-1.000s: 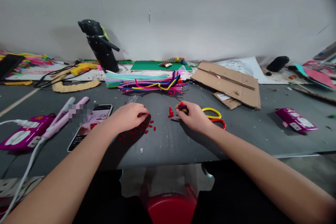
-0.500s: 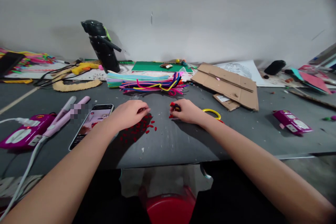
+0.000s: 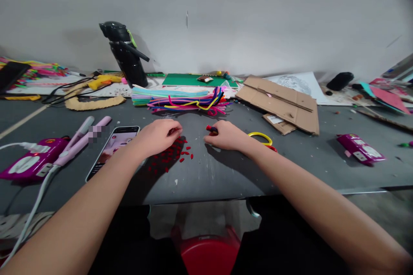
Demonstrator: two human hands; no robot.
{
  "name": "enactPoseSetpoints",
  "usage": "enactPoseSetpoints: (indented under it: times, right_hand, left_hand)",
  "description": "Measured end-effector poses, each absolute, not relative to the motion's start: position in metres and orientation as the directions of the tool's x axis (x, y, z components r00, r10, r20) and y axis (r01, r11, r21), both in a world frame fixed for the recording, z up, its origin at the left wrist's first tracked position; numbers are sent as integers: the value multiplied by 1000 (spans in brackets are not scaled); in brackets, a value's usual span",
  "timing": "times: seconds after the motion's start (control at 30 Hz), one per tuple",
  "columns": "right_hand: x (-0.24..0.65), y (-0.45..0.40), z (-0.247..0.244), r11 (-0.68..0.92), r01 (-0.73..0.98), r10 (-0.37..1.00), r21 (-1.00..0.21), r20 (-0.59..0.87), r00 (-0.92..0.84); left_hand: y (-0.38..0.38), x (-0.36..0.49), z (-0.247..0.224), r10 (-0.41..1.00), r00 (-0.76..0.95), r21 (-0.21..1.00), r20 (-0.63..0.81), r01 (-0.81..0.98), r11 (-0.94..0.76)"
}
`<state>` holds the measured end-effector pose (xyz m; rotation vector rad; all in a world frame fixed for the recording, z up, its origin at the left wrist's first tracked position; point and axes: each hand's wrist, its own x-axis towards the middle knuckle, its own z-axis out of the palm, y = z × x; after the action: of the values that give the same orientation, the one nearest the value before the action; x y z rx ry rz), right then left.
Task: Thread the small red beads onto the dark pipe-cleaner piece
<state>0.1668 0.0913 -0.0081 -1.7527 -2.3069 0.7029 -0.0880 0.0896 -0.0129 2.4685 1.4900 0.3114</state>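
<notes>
My left hand (image 3: 162, 136) is closed, its fingertips pinched together just above the grey table. Whatever it may hold is hidden. Below and beside it lie several small red pieces (image 3: 167, 156), scattered partly in the hand's shadow. To the right, my right hand (image 3: 224, 135) is wrapped round a small dark thing with a red end (image 3: 211, 129), which pokes out on the left past thumb and forefinger. Its kind is unclear. A yellow loop with a red part (image 3: 262, 137), like scissor handles, lies by my right wrist.
Left of my forearm are a phone (image 3: 116, 139), a pink hair straightener (image 3: 77, 148) and a purple power block (image 3: 29, 164). Pipe cleaners (image 3: 180, 99), a black bottle (image 3: 127, 60) and cardboard (image 3: 280, 102) lie or stand farther back. Another purple block (image 3: 359, 149) rests right.
My right hand has shifted slightly left, and a red bit seen beneath its fingertips no longer shows. My left hand stays nearly in place, still pinched. The view has tilted a little.
</notes>
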Motion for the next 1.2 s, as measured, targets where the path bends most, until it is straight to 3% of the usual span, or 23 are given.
enactPoseSetpoints:
  times: [0.13, 0.23, 0.47, 0.57, 0.73, 0.83, 0.97, 1.2]
  right_hand:
    - [183, 100, -2, 292, 752, 909, -591, -72, -410]
    - [194, 108, -4, 349, 675, 846, -650, -91, -525]
    - [192, 107, -15, 287, 639, 793, -714, -198, -577]
    - [187, 105, -18, 291, 650, 783, -702, -216, -584]
    - [182, 105, -23, 414, 695, 804, -588, -123, -582]
    - [180, 105, -20, 387, 629, 823, -674, -55, -565]
    - [179, 99, -10, 312, 459, 845, -832, 22, -535]
    - [182, 79, 0, 131, 288, 893, -949, -13, -450]
  left_hand:
    - [87, -84, -13, 888, 454, 322, 71, 833, -451]
    - [86, -81, -13, 880, 470, 312, 66, 828, -466]
    - [83, -76, -14, 875, 481, 294, 53, 830, -474]
    - [84, -76, -15, 867, 495, 299, 54, 821, -487]
    - [83, -74, -15, 866, 498, 318, 56, 813, -488]
    - [78, -65, -14, 864, 499, 401, 72, 778, -483]
    - [68, -44, -11, 873, 482, 601, 72, 678, -424]
    - [50, -24, -8, 902, 398, 740, 171, 552, -384]
